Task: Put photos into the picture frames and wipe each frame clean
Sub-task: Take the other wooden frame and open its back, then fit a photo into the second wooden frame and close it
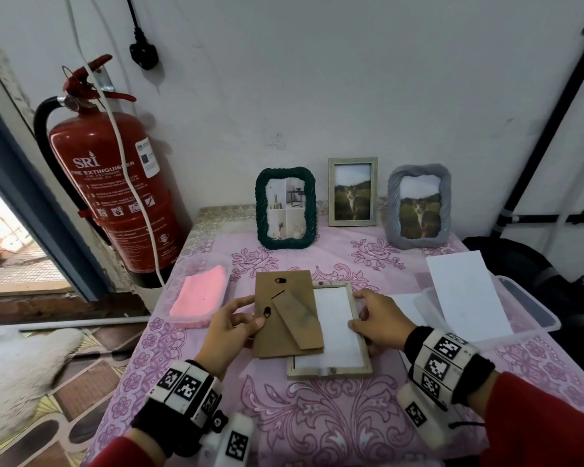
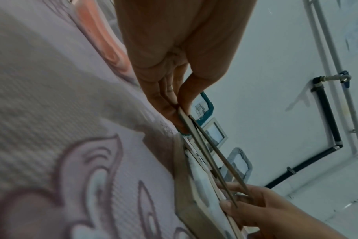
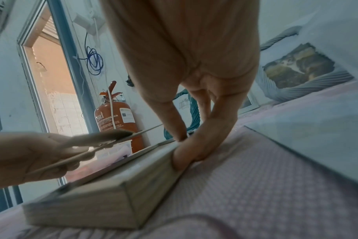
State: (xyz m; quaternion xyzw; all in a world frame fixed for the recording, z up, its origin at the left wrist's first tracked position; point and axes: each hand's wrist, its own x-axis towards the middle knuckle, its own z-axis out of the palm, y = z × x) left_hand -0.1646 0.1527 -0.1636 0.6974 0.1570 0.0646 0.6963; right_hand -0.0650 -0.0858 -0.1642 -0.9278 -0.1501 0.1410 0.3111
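Lying face-down on the bench, the frame sat between my hands; my left hand pinched the backing board over it, while my right hand gripped its right edge, fingers curled.

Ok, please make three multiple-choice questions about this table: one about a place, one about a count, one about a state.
1. Where does the pink cloth lie?
A. In a clear tray at the table's left
B. On top of the grey frame
C. Under the right hand

2. How many frames stand upright by the wall?
A. One
B. Three
C. Five

3. What is the state of the backing board?
A. Locked flat inside the frame
B. Lifted by the left hand, partly over the wooden frame
C. Leaning against the wall

Answers: 1 A, the cloth sits in the tray beside the left hand. 2 B, a green, a wooden and a grey frame stand there. 3 B, thumb and fingers pinch its edge while the right hand steadies the frame.
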